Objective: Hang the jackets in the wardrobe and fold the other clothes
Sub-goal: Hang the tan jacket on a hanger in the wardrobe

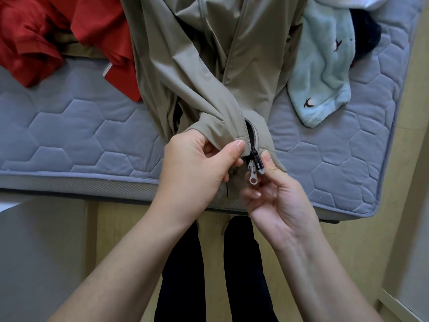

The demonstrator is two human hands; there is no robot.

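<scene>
Two pinches: left hand [197, 166] on jacket [204, 66], right hand [276, 194] on zipper pull [253, 175]; red garment [34, 38], fleece [322, 66] alongside.

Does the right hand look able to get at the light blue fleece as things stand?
Likely not yet: the right hand pinches the zipper pull of the beige jacket. The fleece lies largely uncovered on the mattress beside that jacket, so nothing else seems to block it.

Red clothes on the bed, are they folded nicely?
No, the red clothes lie crumpled in a heap on the mattress, beside the beige jacket.
</scene>
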